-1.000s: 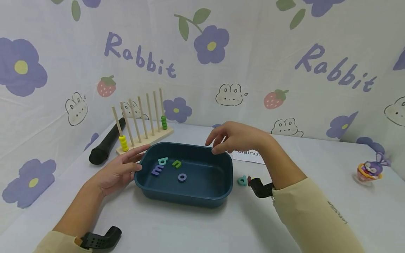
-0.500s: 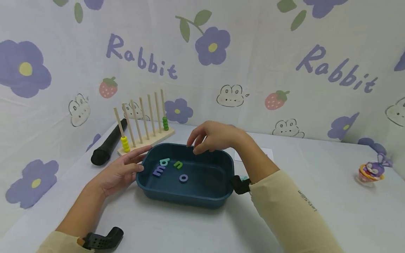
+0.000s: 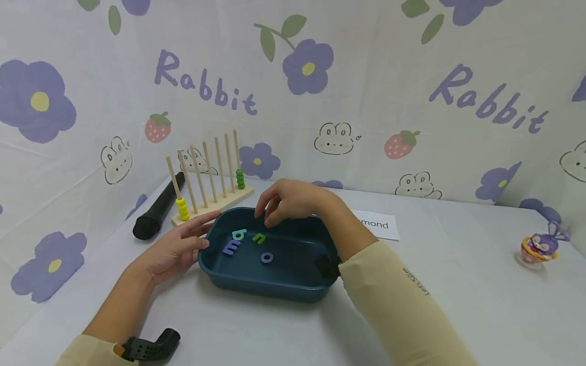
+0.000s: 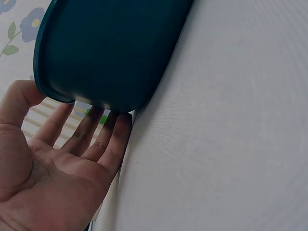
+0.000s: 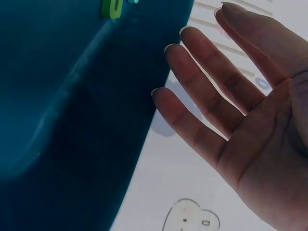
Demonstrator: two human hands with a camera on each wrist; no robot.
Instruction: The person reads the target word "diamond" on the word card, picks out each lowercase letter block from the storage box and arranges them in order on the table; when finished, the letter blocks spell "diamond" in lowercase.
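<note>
The dark blue plastic tray (image 3: 274,292) stands on the white table with several toy letters in it. At its left end lie a purple m (image 3: 231,247), a teal letter (image 3: 239,234) and a green n (image 3: 258,238); a purple o (image 3: 267,258) is nearer the middle. My left hand (image 3: 176,251) rests against the tray's left end, thumb at the rim and fingers extended along the outer wall. Over the tray's back rim hovers my right hand (image 3: 290,198), its fingers loosely bent and holding nothing, as the right wrist view shows.
Behind the left hand stands a wooden abacus frame (image 3: 212,203) with yellow and green beads, beside a black microphone (image 3: 157,208). A paper card (image 3: 386,226) reading "...mond" is partly hidden behind the right arm. A small purple rabbit figure (image 3: 540,246) is at far right.
My right hand has moved left from the tray's back right corner to above the green n. The right forearm now hides the letters right of the tray. The left hand stays put.
</note>
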